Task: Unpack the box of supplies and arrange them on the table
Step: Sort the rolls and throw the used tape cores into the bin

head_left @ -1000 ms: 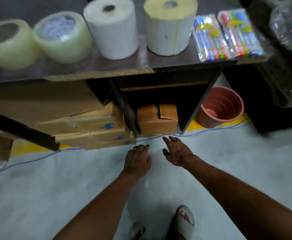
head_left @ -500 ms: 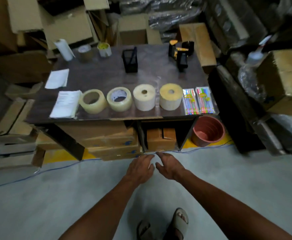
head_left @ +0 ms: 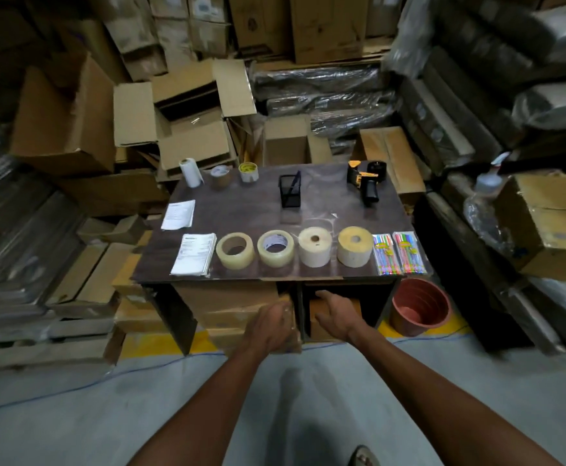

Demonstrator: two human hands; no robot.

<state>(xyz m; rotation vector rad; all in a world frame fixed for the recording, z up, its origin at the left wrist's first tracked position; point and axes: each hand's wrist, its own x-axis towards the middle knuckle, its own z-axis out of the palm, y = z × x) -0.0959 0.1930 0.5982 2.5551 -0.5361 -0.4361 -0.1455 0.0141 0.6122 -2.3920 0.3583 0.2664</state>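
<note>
Hands (head_left: 303,322) empty, blurred, fingers loose, covering box (head_left: 322,326) under table (head_left: 241,210).

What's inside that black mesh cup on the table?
One dark pen leans inside the black mesh cup on the table. The mesh hides the bottom, so anything small lying there cannot be seen.

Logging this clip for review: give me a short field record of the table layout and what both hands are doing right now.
surface: dark wooden table
front row, left to right: stack of white printed papers, two clear packing tape rolls, two cream label rolls, two packs of coloured pens
back row: black mesh pen holder, black and yellow tape dispenser
left hand: empty, in front of the table's underside
right hand: empty, open, beside a brown cardboard box under the table
beside table: terracotta plastic pot on the floor
</note>
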